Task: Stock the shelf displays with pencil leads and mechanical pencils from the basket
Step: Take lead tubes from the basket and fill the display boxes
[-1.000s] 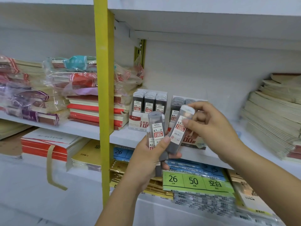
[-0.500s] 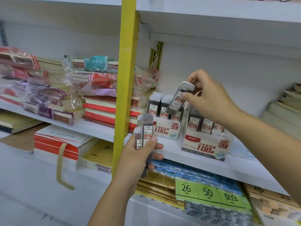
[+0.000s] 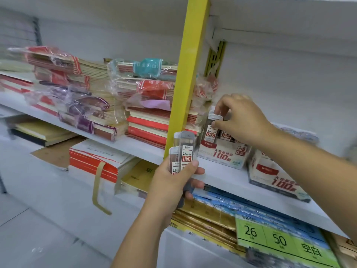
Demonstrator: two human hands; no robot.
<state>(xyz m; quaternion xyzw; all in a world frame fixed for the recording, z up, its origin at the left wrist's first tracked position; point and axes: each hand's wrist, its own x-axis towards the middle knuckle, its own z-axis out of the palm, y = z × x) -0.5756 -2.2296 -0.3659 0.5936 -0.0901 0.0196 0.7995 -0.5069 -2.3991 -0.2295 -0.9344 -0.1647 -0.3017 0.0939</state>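
Note:
My left hand (image 3: 173, 180) grips a small bunch of clear pencil lead cases (image 3: 183, 151) upright in front of the yellow post, at the edge of the white shelf (image 3: 222, 178). My right hand (image 3: 243, 118) pinches the white cap of one lead case (image 3: 212, 126), which stands in the back left of the 0.5 display box (image 3: 222, 153). Other lead cases stand beside it in that box. To the right, partly behind my right forearm, sits the 0.7 display box (image 3: 276, 180).
A yellow upright post (image 3: 185, 78) rises just left of the boxes. Stacks of wrapped notebooks (image 3: 143, 93) fill the shelf to the left. Below lie paper pads, gold sheets and a green price label (image 3: 278, 238). The basket is out of view.
My right hand carried its lead case down from above the boxes into the back left of the 0.5 box. The left hand kept its bunch. The view shifted left.

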